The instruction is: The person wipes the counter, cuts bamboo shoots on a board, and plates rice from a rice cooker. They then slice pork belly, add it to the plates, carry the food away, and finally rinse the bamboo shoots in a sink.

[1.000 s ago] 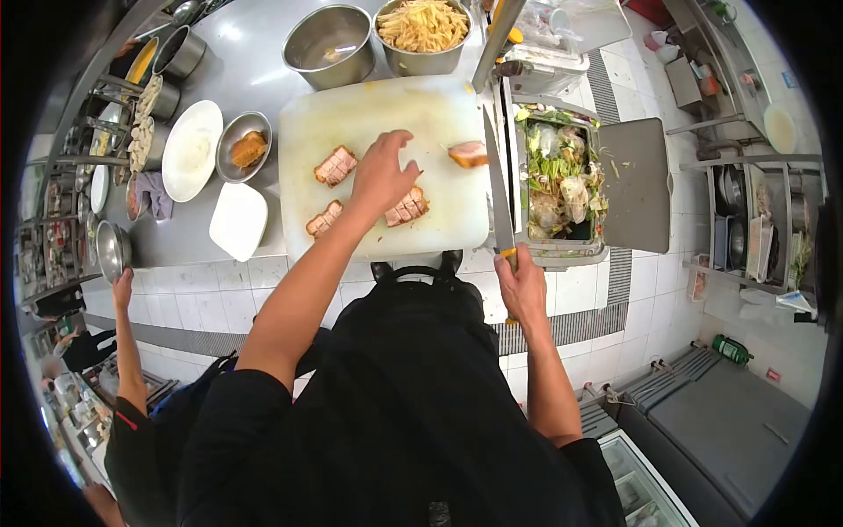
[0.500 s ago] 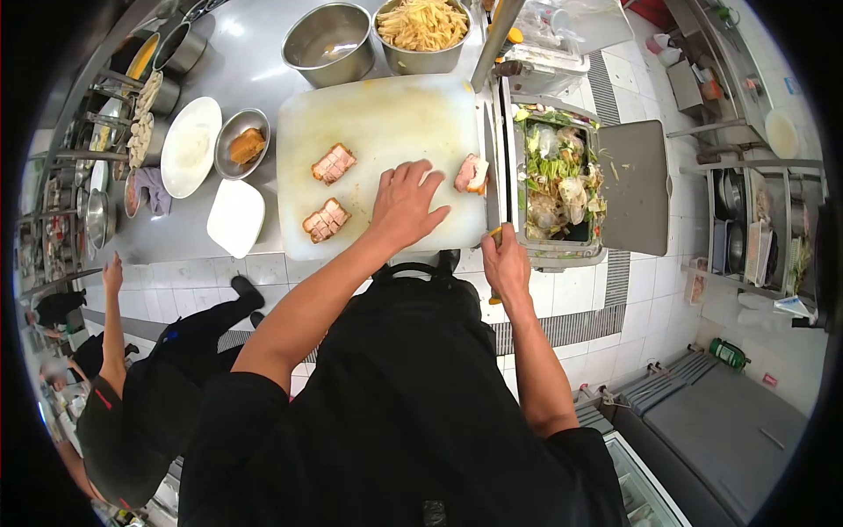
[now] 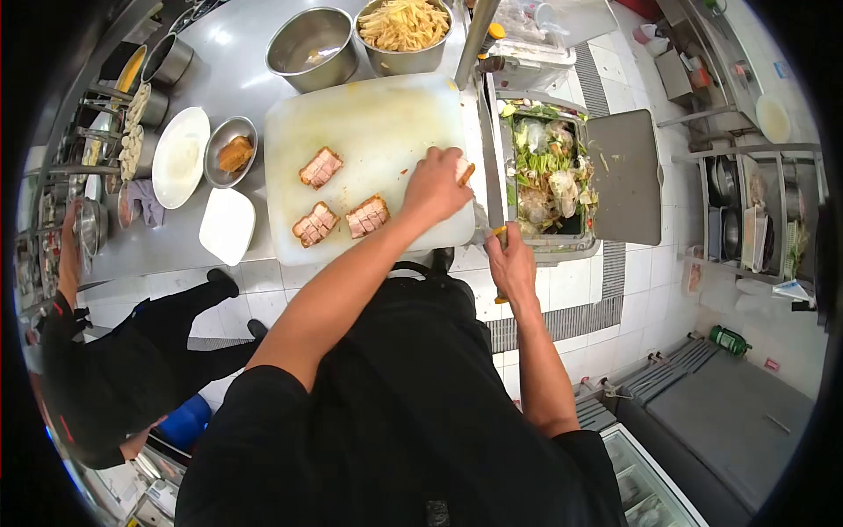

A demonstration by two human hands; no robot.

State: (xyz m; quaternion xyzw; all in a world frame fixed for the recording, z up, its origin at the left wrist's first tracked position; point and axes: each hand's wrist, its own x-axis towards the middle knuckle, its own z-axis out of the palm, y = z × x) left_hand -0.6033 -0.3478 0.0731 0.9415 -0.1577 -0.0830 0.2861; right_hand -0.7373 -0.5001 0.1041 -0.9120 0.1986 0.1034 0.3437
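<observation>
My left hand is closed on a piece of meat at the right side of the white cutting board. Three sliced pieces of browned meat lie on the board: one towards the upper left, one at the lower left and one beside it. My right hand grips the yellow handle of a knife just off the board's lower right corner. The knife's blade points away from me, along the board's right edge.
Beyond the board stand a metal bowl and a bowl of pale strips. A white plate, a small bowl with meat and a white dish are left. Right is a scrap bin. A co-worker stands left.
My left hand has moved right and closed on the meat at the board's right side. A third sliced piece now shows at the lower middle. The co-worker has shifted left.
</observation>
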